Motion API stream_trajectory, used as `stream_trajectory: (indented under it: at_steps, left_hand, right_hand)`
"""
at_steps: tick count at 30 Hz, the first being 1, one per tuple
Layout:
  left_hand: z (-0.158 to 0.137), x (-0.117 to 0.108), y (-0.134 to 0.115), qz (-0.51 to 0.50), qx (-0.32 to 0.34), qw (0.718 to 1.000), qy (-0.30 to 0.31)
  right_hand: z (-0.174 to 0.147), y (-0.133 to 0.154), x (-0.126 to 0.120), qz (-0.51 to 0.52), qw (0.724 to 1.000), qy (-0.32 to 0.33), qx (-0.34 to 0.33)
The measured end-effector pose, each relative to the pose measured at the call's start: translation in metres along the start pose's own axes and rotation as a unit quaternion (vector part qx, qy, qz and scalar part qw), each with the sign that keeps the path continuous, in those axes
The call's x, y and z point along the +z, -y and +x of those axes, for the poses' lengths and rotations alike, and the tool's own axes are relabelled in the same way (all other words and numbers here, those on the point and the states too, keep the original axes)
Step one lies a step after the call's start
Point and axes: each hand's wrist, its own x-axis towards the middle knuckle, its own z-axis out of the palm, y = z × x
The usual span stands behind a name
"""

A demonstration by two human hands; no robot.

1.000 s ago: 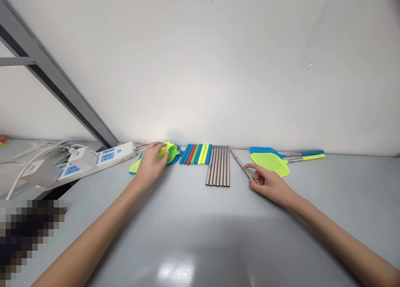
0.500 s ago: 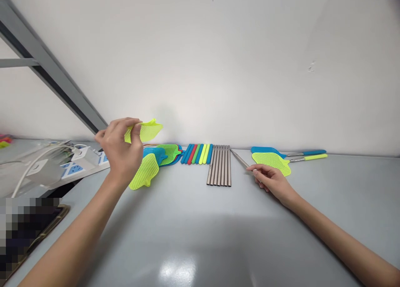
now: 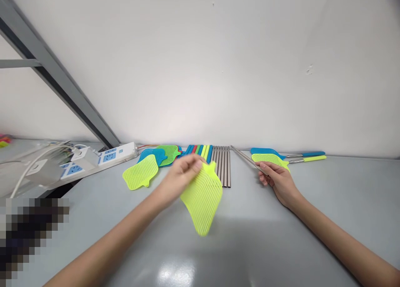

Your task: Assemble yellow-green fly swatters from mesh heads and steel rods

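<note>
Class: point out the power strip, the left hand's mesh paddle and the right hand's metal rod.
Power strip point(image 3: 106, 163), head view: casing.
Mesh paddle point(image 3: 203, 199), head view: perforated face.
Metal rod point(image 3: 245, 157), head view: shaft.

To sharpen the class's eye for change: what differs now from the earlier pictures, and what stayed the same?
The left hand has taken a yellow mesh off the pile and brought it rightward, nearer the person. A second yellow mesh has shifted nearer the person too. The right hand has moved slightly right, still holding its rod. The grips, row of rods and two swatters stayed put.
</note>
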Motion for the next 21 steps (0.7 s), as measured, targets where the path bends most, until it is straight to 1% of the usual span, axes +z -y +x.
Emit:
stream_trajectory:
  at_steps: [1,3,5,6,8,10,12,14,16,19,21]
  left_hand:
    - [-0.001,0.008,0.003,0.002,-0.038,0.996,0.080]
    - [-0.003,0.020,0.009,0.014,-0.079,0.978,0.191]
    - [-0.004,0.026,0.014,0.011,-0.117,0.959,0.257]
    - [-0.004,0.027,0.016,0.005,-0.135,0.952,0.276]
    - [-0.004,0.027,0.023,-0.016,-0.172,0.945,0.279]
    - [-0.002,0.025,0.031,-0.057,-0.211,0.948,0.232]
    - [0.001,0.023,0.039,-0.138,-0.238,0.942,0.194]
    - [0.005,0.020,0.047,-0.227,-0.249,0.920,0.198]
    - [0.008,0.017,0.053,-0.299,-0.255,0.893,0.220]
    - [0.010,0.013,0.059,-0.370,-0.265,0.860,0.231]
    - [0.011,0.012,0.061,-0.393,-0.262,0.849,0.235]
  right_hand:
    - [0.000,0.000,0.000,0.006,1.000,-0.005,0.002]
    - [0.001,-0.001,-0.001,0.012,1.000,-0.007,0.002]
    - [0.001,-0.001,-0.001,0.014,1.000,0.003,-0.003]
    - [0.001,-0.001,-0.001,0.016,1.000,0.013,-0.004]
    - [0.001,0.000,-0.001,0.017,0.999,0.036,0.000]
    - [0.002,0.001,-0.001,0.020,0.998,0.059,0.012]
    - [0.002,0.001,-0.001,0.026,0.997,0.071,0.023]
    - [0.003,0.001,-0.002,0.036,0.996,0.068,0.036]
    - [0.005,0.001,-0.004,0.051,0.996,0.058,0.053]
    - [0.007,0.001,-0.006,0.077,0.992,0.059,0.075]
    - [0.009,0.001,-0.008,0.087,0.990,0.068,0.084]
